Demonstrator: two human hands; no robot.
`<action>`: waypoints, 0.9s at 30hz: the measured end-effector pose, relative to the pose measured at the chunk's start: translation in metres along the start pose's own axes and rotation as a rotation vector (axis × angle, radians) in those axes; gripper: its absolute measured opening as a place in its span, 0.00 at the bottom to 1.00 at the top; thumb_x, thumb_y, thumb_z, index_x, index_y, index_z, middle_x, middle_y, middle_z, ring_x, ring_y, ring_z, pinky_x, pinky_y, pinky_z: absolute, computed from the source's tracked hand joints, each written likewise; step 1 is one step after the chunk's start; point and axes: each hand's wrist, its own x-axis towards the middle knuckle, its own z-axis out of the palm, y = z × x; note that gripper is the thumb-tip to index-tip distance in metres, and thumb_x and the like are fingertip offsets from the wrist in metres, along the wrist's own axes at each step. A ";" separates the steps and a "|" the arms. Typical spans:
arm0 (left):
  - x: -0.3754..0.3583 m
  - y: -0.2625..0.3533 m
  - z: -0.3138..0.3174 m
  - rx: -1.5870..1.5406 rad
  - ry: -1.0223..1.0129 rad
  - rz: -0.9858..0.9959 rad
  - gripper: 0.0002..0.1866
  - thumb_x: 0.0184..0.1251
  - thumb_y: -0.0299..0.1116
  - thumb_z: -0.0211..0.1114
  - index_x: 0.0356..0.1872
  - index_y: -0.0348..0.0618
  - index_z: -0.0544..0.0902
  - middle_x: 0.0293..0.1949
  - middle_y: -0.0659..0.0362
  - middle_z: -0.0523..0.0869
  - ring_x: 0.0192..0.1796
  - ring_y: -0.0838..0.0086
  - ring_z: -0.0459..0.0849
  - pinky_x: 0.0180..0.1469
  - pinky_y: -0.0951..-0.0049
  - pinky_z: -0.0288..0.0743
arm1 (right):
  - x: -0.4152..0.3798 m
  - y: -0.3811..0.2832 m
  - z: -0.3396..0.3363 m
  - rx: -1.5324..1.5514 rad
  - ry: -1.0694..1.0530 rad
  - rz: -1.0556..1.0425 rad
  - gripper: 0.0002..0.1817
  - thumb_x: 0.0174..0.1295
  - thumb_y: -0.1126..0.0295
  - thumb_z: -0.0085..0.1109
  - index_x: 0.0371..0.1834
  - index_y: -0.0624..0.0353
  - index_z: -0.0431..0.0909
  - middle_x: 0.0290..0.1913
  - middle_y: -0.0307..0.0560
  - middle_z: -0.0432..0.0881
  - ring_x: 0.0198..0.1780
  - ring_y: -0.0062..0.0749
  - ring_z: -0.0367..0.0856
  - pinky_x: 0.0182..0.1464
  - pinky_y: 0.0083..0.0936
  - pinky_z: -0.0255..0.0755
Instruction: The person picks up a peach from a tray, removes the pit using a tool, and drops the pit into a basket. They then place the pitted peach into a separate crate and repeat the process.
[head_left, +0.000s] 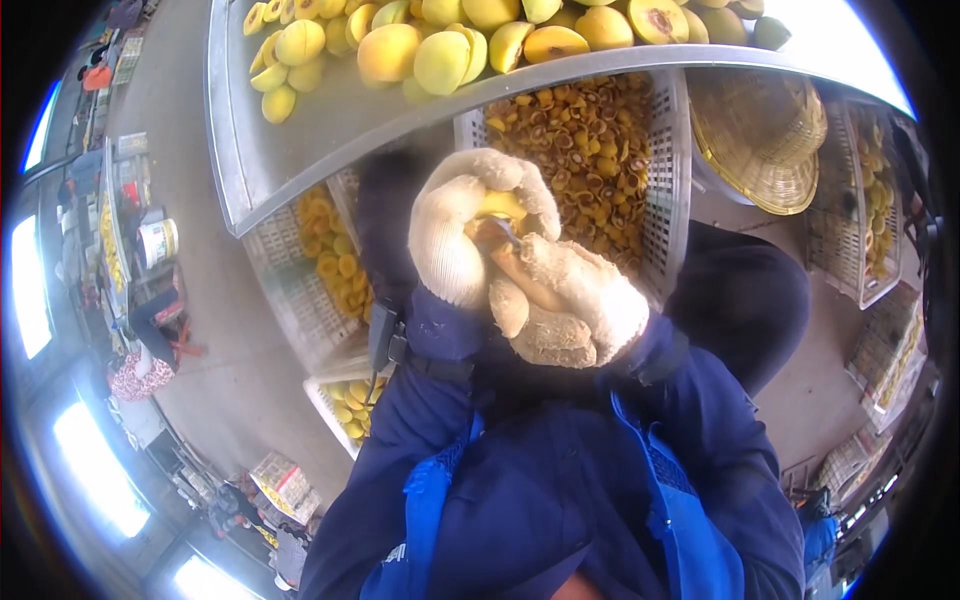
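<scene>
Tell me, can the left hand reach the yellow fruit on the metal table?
Probably not right now: the left hand is wrapped around a fruit half. The yellow fruit on the metal table lies close, with nothing between.

This is a fruit-processing hall, a factory floor rather than a kitchen. A long steel counter carries heaps of yellow peach halves; white plastic crates beneath it hold pits and cut fruit. Woven baskets are stacked nearby, and other workers sit along the concrete floor.
</scene>
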 end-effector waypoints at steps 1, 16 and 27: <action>0.004 -0.002 -0.004 -0.105 -0.055 -0.063 0.16 0.78 0.44 0.59 0.49 0.42 0.84 0.40 0.43 0.88 0.36 0.51 0.87 0.35 0.56 0.85 | 0.000 0.014 0.001 0.085 0.022 -0.093 0.23 0.83 0.49 0.62 0.42 0.61 0.85 0.27 0.39 0.81 0.27 0.24 0.79 0.31 0.24 0.75; -0.012 0.148 -0.082 1.855 0.441 0.229 0.21 0.73 0.33 0.68 0.64 0.40 0.90 0.62 0.44 0.92 0.65 0.55 0.91 0.72 0.61 0.79 | 0.014 0.021 0.002 0.265 0.358 -0.345 0.33 0.85 0.33 0.45 0.42 0.53 0.81 0.16 0.35 0.66 0.12 0.27 0.59 0.15 0.24 0.55; 0.147 0.123 -0.092 2.022 0.173 0.214 0.47 0.60 0.43 0.81 0.82 0.51 0.73 0.62 0.46 0.91 0.65 0.51 0.90 0.70 0.57 0.82 | 0.019 0.018 0.000 0.024 0.513 -0.325 0.31 0.86 0.41 0.51 0.43 0.61 0.84 0.16 0.40 0.73 0.12 0.26 0.65 0.16 0.24 0.60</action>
